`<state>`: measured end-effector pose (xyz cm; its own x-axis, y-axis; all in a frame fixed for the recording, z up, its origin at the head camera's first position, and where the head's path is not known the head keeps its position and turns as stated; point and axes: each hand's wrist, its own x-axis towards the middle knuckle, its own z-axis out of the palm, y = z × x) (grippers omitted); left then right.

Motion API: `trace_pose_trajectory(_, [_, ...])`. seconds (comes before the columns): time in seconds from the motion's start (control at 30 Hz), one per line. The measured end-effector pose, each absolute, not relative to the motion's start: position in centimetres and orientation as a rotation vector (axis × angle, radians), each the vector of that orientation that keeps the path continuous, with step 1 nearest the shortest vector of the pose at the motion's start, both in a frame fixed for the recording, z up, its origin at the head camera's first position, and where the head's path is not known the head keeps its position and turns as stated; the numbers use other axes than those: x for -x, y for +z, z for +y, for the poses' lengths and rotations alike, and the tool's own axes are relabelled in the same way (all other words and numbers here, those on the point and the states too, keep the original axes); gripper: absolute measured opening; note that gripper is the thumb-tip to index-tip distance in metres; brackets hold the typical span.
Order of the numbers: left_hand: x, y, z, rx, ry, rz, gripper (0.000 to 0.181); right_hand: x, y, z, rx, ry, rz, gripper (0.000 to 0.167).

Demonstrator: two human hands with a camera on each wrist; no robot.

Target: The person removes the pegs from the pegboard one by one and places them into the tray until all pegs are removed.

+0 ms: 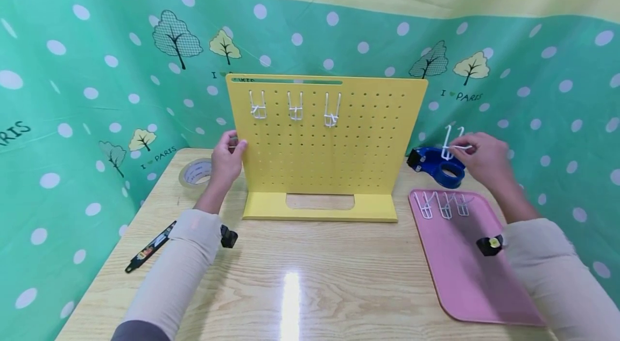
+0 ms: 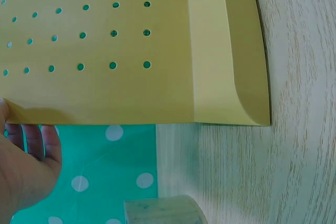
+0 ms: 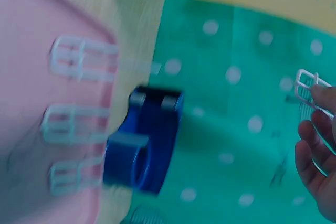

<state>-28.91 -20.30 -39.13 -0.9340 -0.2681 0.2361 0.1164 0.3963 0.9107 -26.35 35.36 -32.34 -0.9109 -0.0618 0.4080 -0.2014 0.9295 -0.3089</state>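
Note:
A yellow pegboard (image 1: 319, 142) stands upright on the table, with three white wire hooks (image 1: 295, 106) hung along its upper left. My left hand (image 1: 229, 158) grips the board's left edge; in the left wrist view the fingers (image 2: 51, 142) go behind that edge. Above the table's right side, my right hand (image 1: 481, 161) pinches another white wire hook (image 1: 446, 144) between thumb and fingers, off the board. The same wire hook (image 3: 304, 85) shows at the right of the right wrist view. Three more hooks (image 1: 444, 205) lie at the far end of a pink tray (image 1: 465, 276).
A blue tape dispenser (image 1: 438, 166) sits behind the tray, under my right hand. Left of the board lie a tape roll (image 1: 196, 171) and a black utility knife (image 1: 151, 247). A green dotted curtain (image 1: 300, 29) hangs behind the table.

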Motion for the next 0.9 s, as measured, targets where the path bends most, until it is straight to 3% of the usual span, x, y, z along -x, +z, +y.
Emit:
trace_pose_trajectory(0.4, [29.1,-39.5,-20.4,-0.144,-1.547,-2.32,0.034,25.6,-35.4,44.8,-0.166,0.489,-2.963,0.027])
trace_pose_trajectory(0.9, [29.0,-39.3,-20.4,-0.132,-1.549,-2.31,0.032,24.8,-41.3,49.4,-0.239,0.463,-3.194,0.022])
